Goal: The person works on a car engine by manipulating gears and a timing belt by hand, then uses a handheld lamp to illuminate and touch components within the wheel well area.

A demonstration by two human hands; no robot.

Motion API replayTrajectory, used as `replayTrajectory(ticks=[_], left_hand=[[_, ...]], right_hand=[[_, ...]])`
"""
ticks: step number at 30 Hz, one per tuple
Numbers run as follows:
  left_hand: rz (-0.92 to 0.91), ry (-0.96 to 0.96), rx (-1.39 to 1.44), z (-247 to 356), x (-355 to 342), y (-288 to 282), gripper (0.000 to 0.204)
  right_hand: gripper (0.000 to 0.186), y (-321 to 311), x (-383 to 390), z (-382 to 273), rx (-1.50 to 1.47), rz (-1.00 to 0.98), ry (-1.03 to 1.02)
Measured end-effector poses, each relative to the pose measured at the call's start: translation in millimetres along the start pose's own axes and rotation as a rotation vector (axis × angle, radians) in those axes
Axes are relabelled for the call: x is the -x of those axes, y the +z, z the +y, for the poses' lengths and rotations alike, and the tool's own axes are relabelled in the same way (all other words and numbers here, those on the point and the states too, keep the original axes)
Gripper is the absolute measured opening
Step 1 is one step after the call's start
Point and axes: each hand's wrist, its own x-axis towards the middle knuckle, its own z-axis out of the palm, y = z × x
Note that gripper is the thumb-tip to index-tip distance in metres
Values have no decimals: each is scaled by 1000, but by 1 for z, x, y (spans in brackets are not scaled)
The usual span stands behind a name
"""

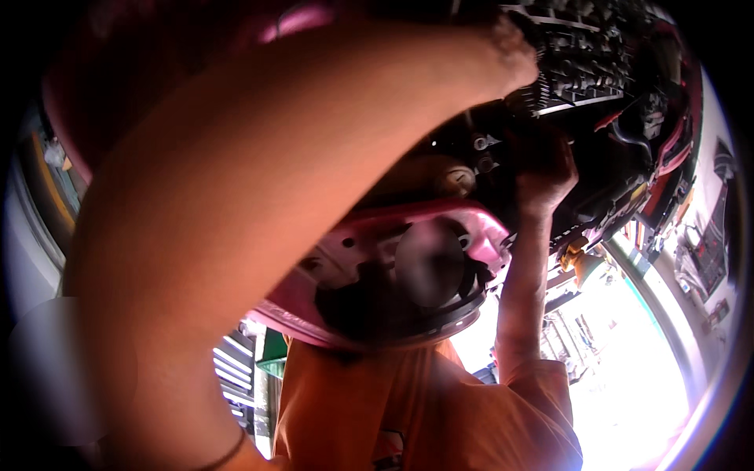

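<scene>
My left arm stretches large across the view from the lower left to the upper right. At its end my left hand [514,56], fingers bent, reaches beside a dark ribbed part [536,94] in the engine bay. My right arm comes up from its orange sleeve. My right hand [547,174] is closed in shadow below the left one, among dark engine parts; what its fingers hold is hidden. Between my chest and these parts runs a pinkish-red vehicle body panel [483,224] with openings in it.
Rows of grey metal parts [585,71] fill the upper right. A rounded, dull brownish part [455,180] lies behind the panel. Red and grey cables or hoses [628,137] run at the right. My orange shirt [345,400] is close to the panel. Bright light falls from the lower right.
</scene>
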Motion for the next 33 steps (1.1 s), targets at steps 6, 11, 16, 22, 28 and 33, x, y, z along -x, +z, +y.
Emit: replayTrajectory(ticks=[6, 11, 16, 22, 28, 33], left_hand=[[-148, 21, 165, 3, -14, -6, 9], [-104, -54, -169, 15, -1, -20, 11], [-291, -96, -250, 26, -22, -30, 9], [-289, -116, -271, 31, -22, -26, 7], [-350, -128, -248, 37, -29, -34, 9], [-240, -103, -289, 39, -26, -31, 15]], right_hand=[[24, 2, 10, -2, -47, 75, 169], [24, 3, 6, -5, -189, 116, 145], [23, 5, 12, 0, -250, 89, 222], [24, 7, 16, 3, -265, 106, 155], [15, 9, 18, 6, -246, 102, 138], [19, 6, 17, 6, -289, 127, 158]])
